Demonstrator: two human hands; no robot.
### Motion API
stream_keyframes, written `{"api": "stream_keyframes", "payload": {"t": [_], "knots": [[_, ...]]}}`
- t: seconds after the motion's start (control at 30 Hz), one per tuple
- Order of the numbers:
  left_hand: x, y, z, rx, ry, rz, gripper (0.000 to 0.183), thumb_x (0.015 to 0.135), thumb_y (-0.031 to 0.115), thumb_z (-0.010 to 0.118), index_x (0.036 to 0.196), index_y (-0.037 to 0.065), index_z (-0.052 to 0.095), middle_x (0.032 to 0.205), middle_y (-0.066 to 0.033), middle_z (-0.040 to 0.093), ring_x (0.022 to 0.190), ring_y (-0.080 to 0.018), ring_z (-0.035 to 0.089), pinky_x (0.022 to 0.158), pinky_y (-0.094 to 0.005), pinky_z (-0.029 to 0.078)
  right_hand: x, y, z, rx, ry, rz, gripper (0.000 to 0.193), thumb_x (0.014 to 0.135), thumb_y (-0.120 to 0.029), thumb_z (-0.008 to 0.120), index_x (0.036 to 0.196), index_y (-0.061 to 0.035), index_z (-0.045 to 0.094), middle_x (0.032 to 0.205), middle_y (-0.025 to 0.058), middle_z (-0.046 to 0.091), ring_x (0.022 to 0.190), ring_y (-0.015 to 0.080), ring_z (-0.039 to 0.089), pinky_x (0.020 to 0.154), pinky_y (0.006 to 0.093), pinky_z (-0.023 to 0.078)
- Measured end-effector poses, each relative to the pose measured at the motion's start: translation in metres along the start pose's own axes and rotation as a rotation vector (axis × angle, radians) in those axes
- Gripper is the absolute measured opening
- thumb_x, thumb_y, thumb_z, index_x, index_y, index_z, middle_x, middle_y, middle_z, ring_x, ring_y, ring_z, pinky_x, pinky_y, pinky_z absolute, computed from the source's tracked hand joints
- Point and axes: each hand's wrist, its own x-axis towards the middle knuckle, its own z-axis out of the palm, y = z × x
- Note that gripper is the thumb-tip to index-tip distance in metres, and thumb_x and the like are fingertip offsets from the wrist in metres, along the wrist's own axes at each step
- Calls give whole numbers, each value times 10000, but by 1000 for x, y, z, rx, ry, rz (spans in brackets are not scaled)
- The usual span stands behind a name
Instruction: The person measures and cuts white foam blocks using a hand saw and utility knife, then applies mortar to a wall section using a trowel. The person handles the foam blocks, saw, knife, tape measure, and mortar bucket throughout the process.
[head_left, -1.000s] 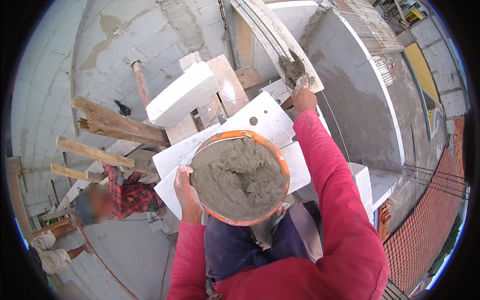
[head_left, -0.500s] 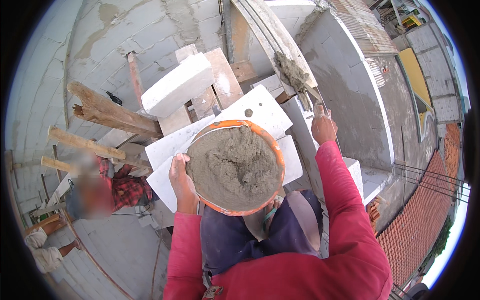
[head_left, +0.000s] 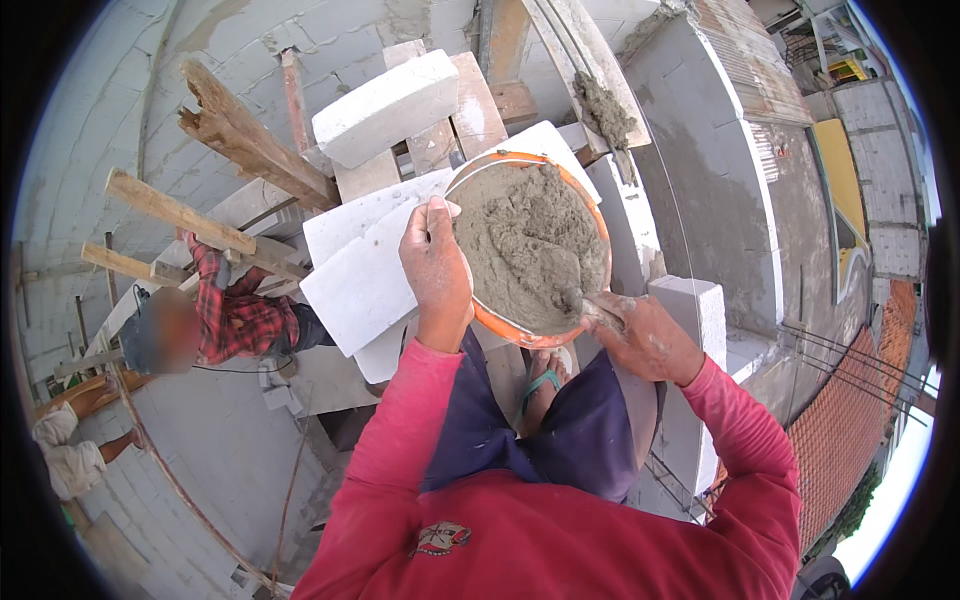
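Note:
An orange bucket [head_left: 500, 328] full of wet grey mortar [head_left: 520, 225] is tilted in front of me. My left hand [head_left: 437, 265] grips its rim and the wire handle on the left side. My right hand [head_left: 645, 332] is closed round the handle of a trowel [head_left: 604, 308] at the bucket's right edge. The trowel's blade is sunk in the mortar and mostly covered by it. Beneath and behind the bucket lie white blocks [head_left: 365, 285], and a heap of mortar [head_left: 604, 112] sits on the narrow wall top ahead to the right.
Another white block [head_left: 388, 108] rests on wooden planks [head_left: 478, 105]. Rough timbers [head_left: 255, 135] jut out at the left. Below left, a person in a checked shirt [head_left: 245, 320] works by the timbers. A thin string [head_left: 668, 205] runs along the wall at right.
My right hand has come back from the wall top to the bucket, with the trowel now in the mortar. My left hand and the bucket have shifted right and up in view.

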Motion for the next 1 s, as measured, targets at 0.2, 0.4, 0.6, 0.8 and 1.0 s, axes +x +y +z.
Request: {"api": "stream_keyframes", "payload": {"t": [0.2,0.4,0.6,0.8,1.0], "knots": [[3,10,-2,-9,-46,-92,342,1115,330,555,933,53,636,726,76,384,603,-46,267,547,-251,208,2,5,-1,654,-238,469,539,1090,-474,562,1320,3,661,819,78,632,608,135,605,570,319,519],[33,-21,-55,-146,-118,-99,278,1114,330,554,956,105,593,922,20,500,888,-91,482,801,-293,427,-18,13,-20,998,-93,407,419,1103,-448,554,1199,-55,666,774,-1,552,563,65,505,453,221,421],[37,-35,-87,-200,-123,-150,298,1117,354,550,937,116,546,956,28,499,947,-91,496,912,-274,433,40,73,-27,1287,284,468,315,1113,-330,517,1210,-50,626,841,40,591,554,90,521,458,236,434],[34,-30,-74,-127,-94,-146,307,1120,358,543,924,122,522,944,29,483,944,-87,485,907,-263,418,165,219,20,374,841,534,472,1007,-353,632,1340,-26,567,982,141,705,771,252,712,646,416,572],[39,-36,-79,-63,-69,-106,315,1125,369,527,931,120,515,943,26,476,939,-86,476,897,-260,413,204,294,64,-182,901,711,584,924,-325,683,1426,-100,487,1256,235,668,1004,471,711,844,564,578]]}}
